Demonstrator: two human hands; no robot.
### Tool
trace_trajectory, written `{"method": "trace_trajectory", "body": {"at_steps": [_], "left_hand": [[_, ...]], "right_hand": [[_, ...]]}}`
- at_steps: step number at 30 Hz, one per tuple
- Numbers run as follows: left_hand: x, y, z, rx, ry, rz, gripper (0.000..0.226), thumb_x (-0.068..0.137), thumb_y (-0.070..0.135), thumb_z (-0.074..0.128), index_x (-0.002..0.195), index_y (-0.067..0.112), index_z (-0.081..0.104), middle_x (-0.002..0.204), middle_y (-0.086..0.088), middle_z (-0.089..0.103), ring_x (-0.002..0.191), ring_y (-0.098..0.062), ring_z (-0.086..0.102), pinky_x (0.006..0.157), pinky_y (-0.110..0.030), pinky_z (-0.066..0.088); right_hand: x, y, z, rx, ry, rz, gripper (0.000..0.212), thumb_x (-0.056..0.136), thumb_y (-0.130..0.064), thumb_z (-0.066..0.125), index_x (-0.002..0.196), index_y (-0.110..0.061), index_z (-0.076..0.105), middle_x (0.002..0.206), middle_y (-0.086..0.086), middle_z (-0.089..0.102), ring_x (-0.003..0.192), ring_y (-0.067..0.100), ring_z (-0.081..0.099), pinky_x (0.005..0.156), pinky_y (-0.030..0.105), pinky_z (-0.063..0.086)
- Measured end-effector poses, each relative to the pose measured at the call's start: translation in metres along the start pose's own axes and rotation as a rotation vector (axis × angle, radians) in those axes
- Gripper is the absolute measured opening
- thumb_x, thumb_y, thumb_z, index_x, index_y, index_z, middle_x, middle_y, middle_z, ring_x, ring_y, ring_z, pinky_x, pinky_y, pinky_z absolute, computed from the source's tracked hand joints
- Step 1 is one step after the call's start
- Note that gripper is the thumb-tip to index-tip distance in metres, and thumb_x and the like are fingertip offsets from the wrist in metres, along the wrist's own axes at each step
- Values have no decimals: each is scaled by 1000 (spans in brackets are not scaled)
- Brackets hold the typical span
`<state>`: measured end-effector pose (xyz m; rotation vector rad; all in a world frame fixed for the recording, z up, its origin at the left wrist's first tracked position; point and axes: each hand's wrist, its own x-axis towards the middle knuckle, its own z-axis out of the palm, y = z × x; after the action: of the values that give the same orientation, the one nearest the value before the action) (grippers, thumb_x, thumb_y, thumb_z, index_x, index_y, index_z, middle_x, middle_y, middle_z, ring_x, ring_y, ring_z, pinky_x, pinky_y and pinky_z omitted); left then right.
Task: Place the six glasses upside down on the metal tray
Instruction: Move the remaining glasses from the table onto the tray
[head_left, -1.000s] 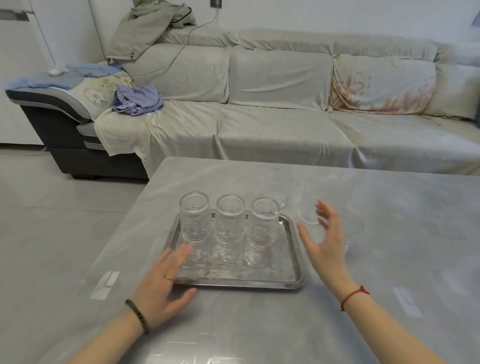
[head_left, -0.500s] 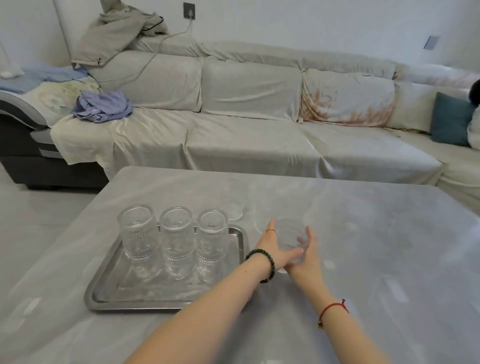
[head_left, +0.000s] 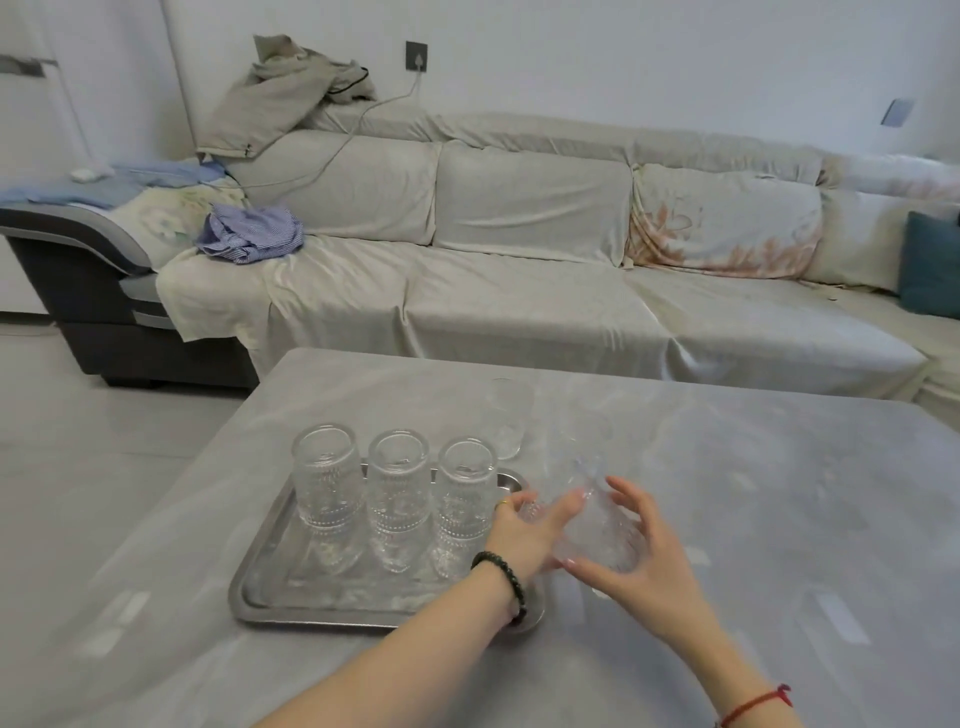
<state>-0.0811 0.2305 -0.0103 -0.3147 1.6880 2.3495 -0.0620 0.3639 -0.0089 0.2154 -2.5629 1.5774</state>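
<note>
Head view, looking down over a grey worktop (head_left: 727, 467) with a covered sofa (head_left: 519, 270) behind it. On the near left sits the metal tray (head_left: 270, 587), and three ribbed glasses stand upside down in a row along its far side: the left glass (head_left: 326, 478), the middle glass (head_left: 399, 480) and the right glass (head_left: 465, 486), close together. Just off the tray's right edge, both hands meet around a fourth glass (head_left: 597, 525), which looks blurred and tilted, lifted a little above the worktop. The left hand (head_left: 524, 535), with a dark bead bracelet (head_left: 501, 577) at the wrist and a ring on one finger, reaches across the tray's near right corner, its fingers (head_left: 566, 512) laid against the glass's left side. The right hand (head_left: 639, 561), a red string (head_left: 756, 704) at its wrist, cups the glass from the right and from underneath, fingers spread and curled loosely round it. Farther back on the bare worktop another clear glass (head_left: 509, 415) stands beyond the tray's far right corner. A faint sixth shape shows near it, too blurred to make out.
</note>
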Motion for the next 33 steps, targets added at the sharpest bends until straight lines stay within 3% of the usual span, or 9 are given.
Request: {"method": "trace_trajectory", "body": {"at_steps": [5,10,13,15,17,21,24,27,33], "left_hand": [[-36,0,-63,-291,-87,-129,39,81,49,50,84,12,66,69,-4,75,65,-17,70,57,-28,58],[-49,19,-135,-134,142,-30,44,82,56,43,101,20,58,106,-3,64,94,-19,59,82,-32,51],[-55,30,-181,225,353,259,30,87,24,52,114,12,54,119,2,53,115,-16,49,103,-29,35],[-60,32,-202,369,318,386,43,83,-6,45,122,15,44,121,1,48,124,-16,43,105,-27,31],[-64,32,-212,483,202,402,59,74,-6,46,122,25,38,126,4,48,124,-10,44,103,-22,34],[-62,35,-231,628,141,393,75,57,28,65,123,37,31,119,27,46,104,23,44,81,5,34],[-61,37,-234,648,158,368,76,54,37,70,119,36,31,113,22,48,106,7,47,80,2,34],[-58,36,-235,688,201,383,68,71,12,70,126,26,34,114,12,50,111,-4,46,80,0,36],[-61,39,-236,731,203,381,64,73,12,70,124,30,34,112,13,52,107,-2,49,85,-11,39]], "right_hand": [[-17,-38,43,72,-144,41,77,39,-41,81,106,-38,43,112,-7,57,96,6,60,81,25,53],[-11,-80,112,154,-23,-9,74,49,-23,88,106,-28,41,107,-10,51,101,1,49,77,8,40],[-5,-100,151,190,-56,4,73,51,-23,87,107,-27,41,110,-6,53,98,-1,49,74,-1,37],[0,-109,177,147,-88,1,73,52,-25,85,111,-25,42,112,-6,51,105,9,49,83,8,37],[3,-113,199,95,-106,-7,76,53,-26,84,117,-22,43,114,-5,51,112,16,47,89,20,37],[5,-112,228,58,-118,-2,80,56,-23,82,124,-17,40,125,1,51,119,19,43,90,19,32],[6,-108,236,53,-136,26,82,59,-23,81,128,-16,37,129,4,49,120,19,39,90,19,30],[8,-104,238,40,-157,29,83,61,-24,81,130,-17,36,129,5,50,121,20,38,90,20,31],[9,-95,239,52,-225,43,84,59,-32,80,131,-16,38,129,4,52,120,19,45,104,33,37]]}}
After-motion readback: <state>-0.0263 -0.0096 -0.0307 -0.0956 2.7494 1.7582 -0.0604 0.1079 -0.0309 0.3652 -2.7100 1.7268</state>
